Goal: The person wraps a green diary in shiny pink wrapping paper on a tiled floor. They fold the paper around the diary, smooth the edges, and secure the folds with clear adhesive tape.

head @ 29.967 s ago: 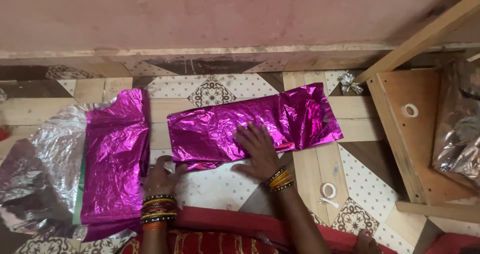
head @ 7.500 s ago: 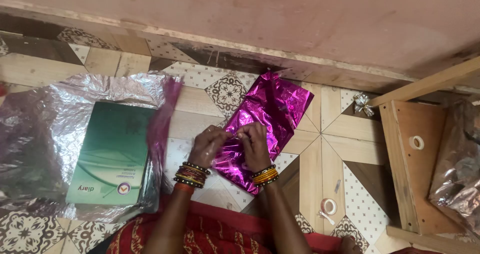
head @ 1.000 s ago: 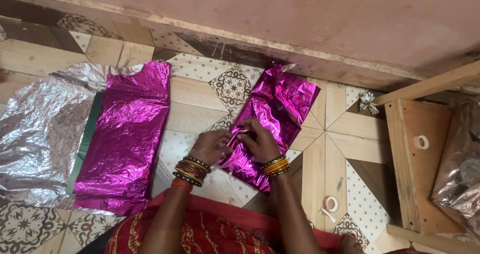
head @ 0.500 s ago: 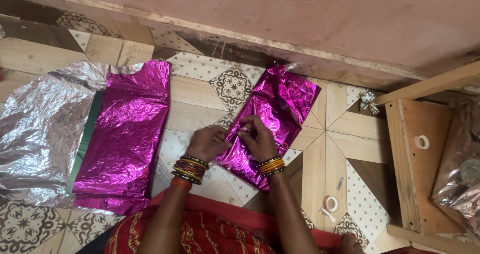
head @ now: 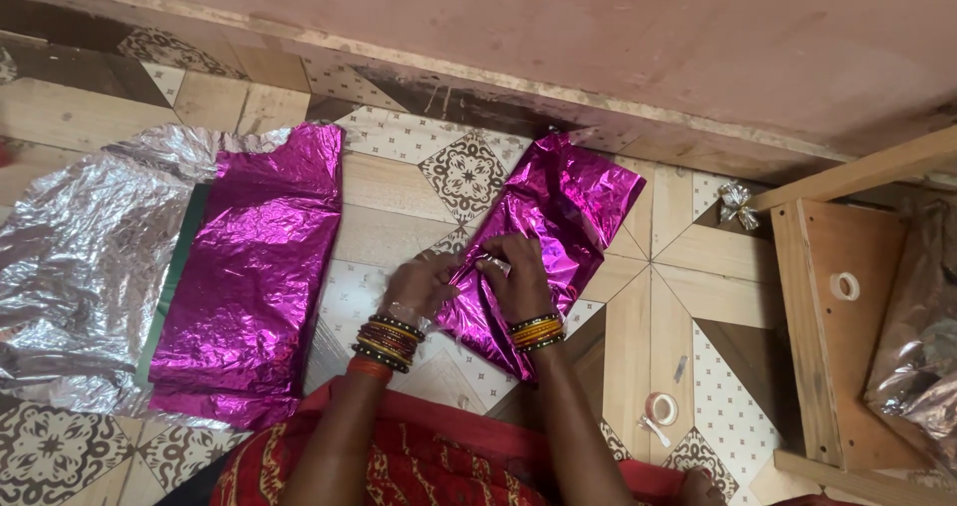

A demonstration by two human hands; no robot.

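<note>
- My right hand (head: 518,279) covered the middle of the magenta parcel (head: 558,217).
- My fingertips met there; what they pinched was too small to tell.
- The green book (head: 179,267) was mostly hidden under magenta foil (head: 254,267).
- The clear bag (head: 922,346) was cut by the right edge.

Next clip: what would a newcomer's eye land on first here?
Two patches of shiny crumpled magenta foil stand out on the patterned tile floor. The smaller magenta foil-wrapped parcel lies in the middle, with the left hand at its near edge and the right hand pressing on it. At the left, a wider magenta foil sheet lies beside crinkled silver foil.
</note>
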